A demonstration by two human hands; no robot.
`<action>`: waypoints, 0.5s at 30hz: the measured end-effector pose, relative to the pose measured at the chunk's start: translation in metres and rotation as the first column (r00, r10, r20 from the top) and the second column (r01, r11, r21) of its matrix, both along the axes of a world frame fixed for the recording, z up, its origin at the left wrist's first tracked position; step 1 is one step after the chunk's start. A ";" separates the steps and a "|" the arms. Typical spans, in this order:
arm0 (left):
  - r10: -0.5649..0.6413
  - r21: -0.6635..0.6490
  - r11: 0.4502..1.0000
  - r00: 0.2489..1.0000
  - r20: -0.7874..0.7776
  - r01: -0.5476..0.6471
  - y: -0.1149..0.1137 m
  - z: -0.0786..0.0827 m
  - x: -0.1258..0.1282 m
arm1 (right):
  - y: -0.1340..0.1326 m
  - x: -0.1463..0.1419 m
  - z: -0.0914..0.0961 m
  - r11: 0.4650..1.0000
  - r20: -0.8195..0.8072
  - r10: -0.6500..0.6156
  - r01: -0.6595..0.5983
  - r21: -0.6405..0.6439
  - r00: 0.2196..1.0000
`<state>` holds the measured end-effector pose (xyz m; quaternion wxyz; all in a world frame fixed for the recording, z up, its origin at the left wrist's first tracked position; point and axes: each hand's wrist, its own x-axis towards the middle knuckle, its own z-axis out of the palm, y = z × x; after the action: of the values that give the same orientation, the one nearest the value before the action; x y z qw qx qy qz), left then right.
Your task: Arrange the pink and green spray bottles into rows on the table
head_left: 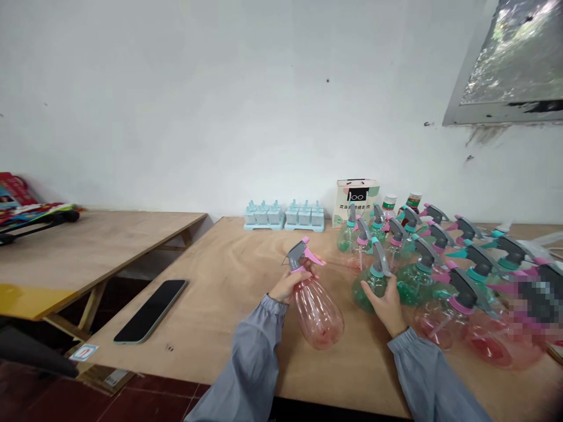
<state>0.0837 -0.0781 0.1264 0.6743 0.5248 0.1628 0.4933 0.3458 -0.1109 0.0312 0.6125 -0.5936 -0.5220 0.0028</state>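
My left hand (288, 285) is closed round the neck of a pink see-through spray bottle (317, 313) with a grey head and pink trigger, tilted over the plywood table (229, 305). My right hand (387, 305) rests against a green spray bottle (373, 287) with a grey and teal head, fingers curved round its side. Both arms wear grey sleeves. Several more pink and green spray bottles (440, 275) crowd the table to the right of my right hand.
A dark phone (151, 310) lies face up near the table's left edge. Two pale blue ice-lolly moulds (284, 215) and a small printed box (355, 200) stand by the wall. A second wooden table (88, 246) at left carries colourful items (26, 211).
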 end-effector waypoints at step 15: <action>-0.015 -0.039 0.999 1.000 0.003 0.015 -0.001 0.005 0.001 | 0.000 0.000 -0.001 1.000 -0.024 0.015 -0.015 -0.006 1.000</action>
<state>0.0850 -0.0789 0.1312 0.6882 0.5121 0.1674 0.4859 0.3457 -0.1106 0.0301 0.6170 -0.5915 -0.5189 0.0161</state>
